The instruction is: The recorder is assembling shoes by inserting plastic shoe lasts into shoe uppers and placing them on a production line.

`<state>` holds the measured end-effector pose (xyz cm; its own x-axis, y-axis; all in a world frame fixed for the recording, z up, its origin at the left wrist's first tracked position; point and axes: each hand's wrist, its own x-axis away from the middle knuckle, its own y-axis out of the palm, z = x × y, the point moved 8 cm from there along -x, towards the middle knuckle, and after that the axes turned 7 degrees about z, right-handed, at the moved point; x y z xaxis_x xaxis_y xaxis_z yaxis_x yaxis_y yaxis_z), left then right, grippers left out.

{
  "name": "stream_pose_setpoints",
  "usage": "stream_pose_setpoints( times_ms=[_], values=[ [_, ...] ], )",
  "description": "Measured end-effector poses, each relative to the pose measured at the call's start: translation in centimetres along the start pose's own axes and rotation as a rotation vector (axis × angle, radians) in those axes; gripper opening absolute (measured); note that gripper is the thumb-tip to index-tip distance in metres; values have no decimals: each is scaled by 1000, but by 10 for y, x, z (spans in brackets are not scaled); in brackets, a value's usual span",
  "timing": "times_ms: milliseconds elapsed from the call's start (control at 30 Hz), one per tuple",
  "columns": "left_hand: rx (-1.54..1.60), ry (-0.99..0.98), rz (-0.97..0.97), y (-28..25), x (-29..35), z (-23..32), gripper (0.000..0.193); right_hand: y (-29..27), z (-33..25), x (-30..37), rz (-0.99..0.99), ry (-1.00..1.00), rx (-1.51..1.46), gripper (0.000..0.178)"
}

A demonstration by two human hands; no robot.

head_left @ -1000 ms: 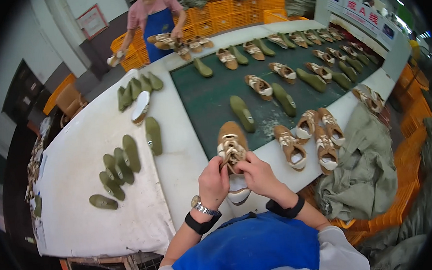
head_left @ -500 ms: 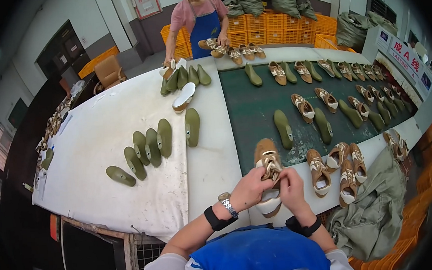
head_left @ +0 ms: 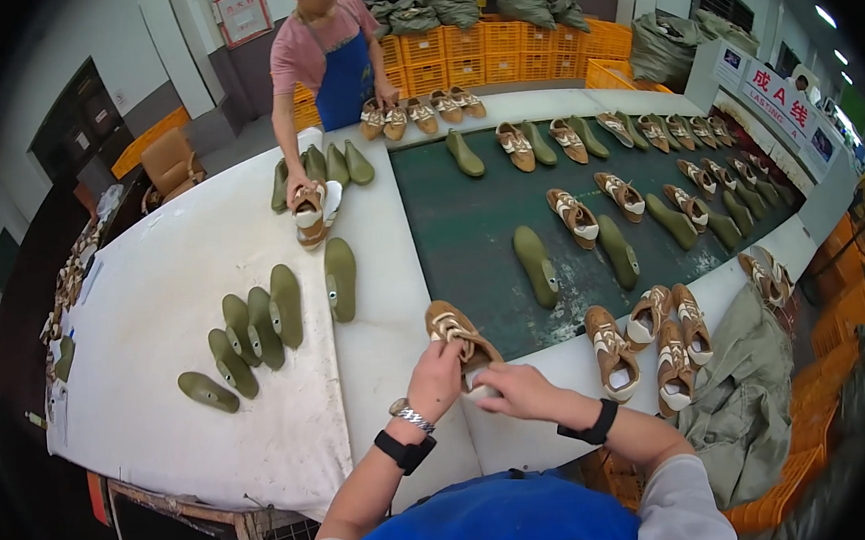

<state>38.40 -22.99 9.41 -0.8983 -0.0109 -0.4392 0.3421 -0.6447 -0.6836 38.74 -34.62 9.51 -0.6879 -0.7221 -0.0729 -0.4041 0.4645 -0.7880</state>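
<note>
Presently, item one: brown shoe with white straps (head_left: 462, 336), lying on the white bench (head_left: 175, 318) at the near edge of the green belt (head_left: 480, 227). Left hand (head_left: 435, 378): fingers clamped on the shoe's heel end from 7 o'clock. Right hand (head_left: 516, 390): fingers closed on the same shoe from 5 o'clock. Item two: group of olive-green shoe lasts (head_left: 251, 333), at 9 o'clock of the hands, well apart. Item three: cluster of finished brown shoes (head_left: 648, 340), at 3 o'clock, near. Item four: grey-green cloth sack (head_left: 752, 398) beyond them. Item five: another person in a blue apron (head_left: 343, 71), at 12 o'clock, far end of bench, hand on a shoe.
</note>
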Motion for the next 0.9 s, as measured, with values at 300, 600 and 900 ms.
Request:
stream_pose_setpoints(
  times_ms=[300,600,900],
  values=[
    [-189,-98,16,-33,-21,-146,48,-34,194,-157,329,285,166,25],
    [-421,-371,74,-52,-95,-311,65,-10,311,-218,334,546,182,32],
    [-156,-481,189,-12,-78,-338,48,27,237,-218,331,195,96,37]
  ],
)
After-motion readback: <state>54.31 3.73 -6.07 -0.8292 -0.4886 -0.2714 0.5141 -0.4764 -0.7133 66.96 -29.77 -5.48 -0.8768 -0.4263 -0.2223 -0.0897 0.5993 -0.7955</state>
